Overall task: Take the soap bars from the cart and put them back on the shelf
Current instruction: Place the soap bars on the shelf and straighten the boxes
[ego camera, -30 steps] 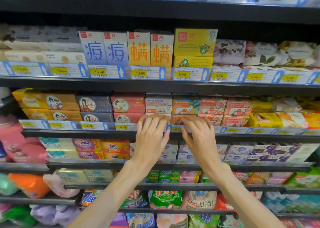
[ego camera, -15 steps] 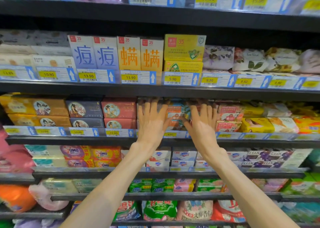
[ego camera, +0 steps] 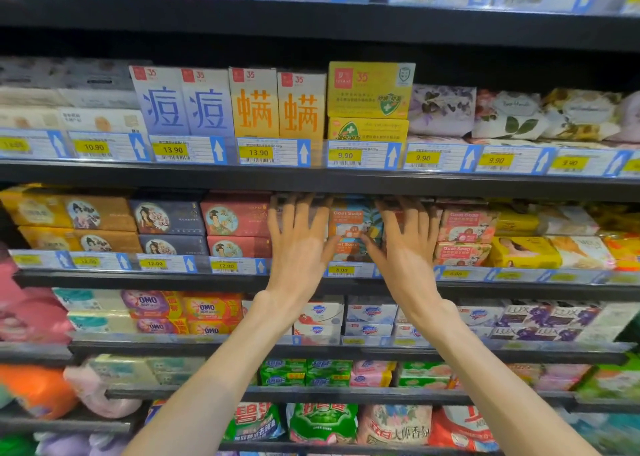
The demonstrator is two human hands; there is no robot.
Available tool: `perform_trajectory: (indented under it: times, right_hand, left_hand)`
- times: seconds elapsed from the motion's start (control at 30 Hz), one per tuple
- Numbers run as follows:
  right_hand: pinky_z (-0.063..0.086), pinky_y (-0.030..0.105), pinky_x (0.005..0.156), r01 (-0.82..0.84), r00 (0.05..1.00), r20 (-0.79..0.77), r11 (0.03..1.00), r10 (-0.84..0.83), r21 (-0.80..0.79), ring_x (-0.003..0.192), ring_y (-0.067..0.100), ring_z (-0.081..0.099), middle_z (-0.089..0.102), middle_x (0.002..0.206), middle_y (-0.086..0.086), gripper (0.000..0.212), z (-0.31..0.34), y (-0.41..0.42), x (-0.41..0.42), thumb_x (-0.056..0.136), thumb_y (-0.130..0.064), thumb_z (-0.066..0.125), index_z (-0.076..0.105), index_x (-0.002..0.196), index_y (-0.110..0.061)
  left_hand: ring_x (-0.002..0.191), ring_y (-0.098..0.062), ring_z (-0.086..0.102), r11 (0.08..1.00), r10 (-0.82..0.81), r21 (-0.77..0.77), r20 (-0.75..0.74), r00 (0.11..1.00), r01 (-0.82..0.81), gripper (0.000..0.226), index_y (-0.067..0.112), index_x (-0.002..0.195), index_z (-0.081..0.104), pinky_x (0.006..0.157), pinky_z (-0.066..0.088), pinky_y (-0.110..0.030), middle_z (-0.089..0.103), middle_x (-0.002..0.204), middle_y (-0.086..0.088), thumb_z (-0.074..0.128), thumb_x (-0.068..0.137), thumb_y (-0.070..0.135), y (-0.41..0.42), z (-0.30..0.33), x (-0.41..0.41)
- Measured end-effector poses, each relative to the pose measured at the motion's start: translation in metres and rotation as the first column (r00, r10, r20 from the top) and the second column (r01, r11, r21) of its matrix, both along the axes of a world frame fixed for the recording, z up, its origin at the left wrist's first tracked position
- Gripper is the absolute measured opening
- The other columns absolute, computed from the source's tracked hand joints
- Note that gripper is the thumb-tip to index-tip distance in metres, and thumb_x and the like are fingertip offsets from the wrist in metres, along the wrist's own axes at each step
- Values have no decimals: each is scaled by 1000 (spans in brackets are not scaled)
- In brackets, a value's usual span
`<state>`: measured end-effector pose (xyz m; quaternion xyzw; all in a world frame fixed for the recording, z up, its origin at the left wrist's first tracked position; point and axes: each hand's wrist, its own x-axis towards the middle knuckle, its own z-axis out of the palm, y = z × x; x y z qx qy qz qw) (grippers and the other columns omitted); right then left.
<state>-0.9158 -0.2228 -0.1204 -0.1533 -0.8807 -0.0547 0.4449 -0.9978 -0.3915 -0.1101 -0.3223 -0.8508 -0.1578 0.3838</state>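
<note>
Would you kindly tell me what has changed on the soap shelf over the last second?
Both hands, left hand and right hand, rose from the price rail and now lie flat against the Goat Soap boxes, fingers straight, pushing them in. Neighbouring boxes look unchanged.

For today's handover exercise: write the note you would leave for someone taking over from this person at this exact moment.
Left hand: open, straight fingers flat against boxes on the black middle shelf.
Right hand: open, fingers flat against the neighbouring stack.
Between the hands: stacked orange-and-teal Goat Soap boxes, above the 8.00 price tag.
Done: both hands hold nothing; these soaps sit on the shelf.
Left: the cart is out of view, so check it for remaining bars.
</note>
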Motion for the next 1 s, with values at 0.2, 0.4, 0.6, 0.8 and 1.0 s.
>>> perform_trajectory:
  times: [0.2,0.4,0.6,0.8,1.0]
  right_hand:
    - [23,61,117,-222,975,-5,972,223,74,137,38,41,52,138,18,31,-8,-37,1,95,-34,64,65,124,-22]
    - [21,65,115,-168,981,122,978,154,121,140,39,40,49,144,18,33,-17,-59,-18,99,-41,52,64,128,-32]
    - [19,66,115,-178,981,106,972,163,153,148,37,28,46,148,17,29,-11,-59,-18,99,-35,54,64,126,-32]
    - [23,62,115,-132,991,11,991,132,33,137,39,39,47,141,18,34,6,-51,-22,97,-39,57,64,123,-18]
    - [16,64,114,-23,976,214,999,32,-44,135,41,40,57,136,10,43,32,-46,-46,95,-60,51,72,116,-29]
  left_hand:
    - [136,-37,38,996,94,0,-39,995,-94,50,16,137,51,120,18,-59,47,138,-14,66,92,35,-41,0,-9]
    - [135,-38,39,989,149,3,-16,989,-149,45,16,133,55,119,18,-61,49,136,-15,69,92,29,-50,2,-19]
    - [134,-39,38,988,153,17,-12,988,-153,42,14,125,58,116,21,-63,48,136,-16,72,88,28,-47,3,-23]
    - [133,-40,40,992,113,54,-9,994,-113,41,15,130,56,113,25,-64,48,139,-16,64,95,35,-59,5,-32]
    - [144,-38,31,996,92,19,11,996,-92,32,23,123,64,118,15,-64,43,151,-10,59,98,42,-63,9,-42]
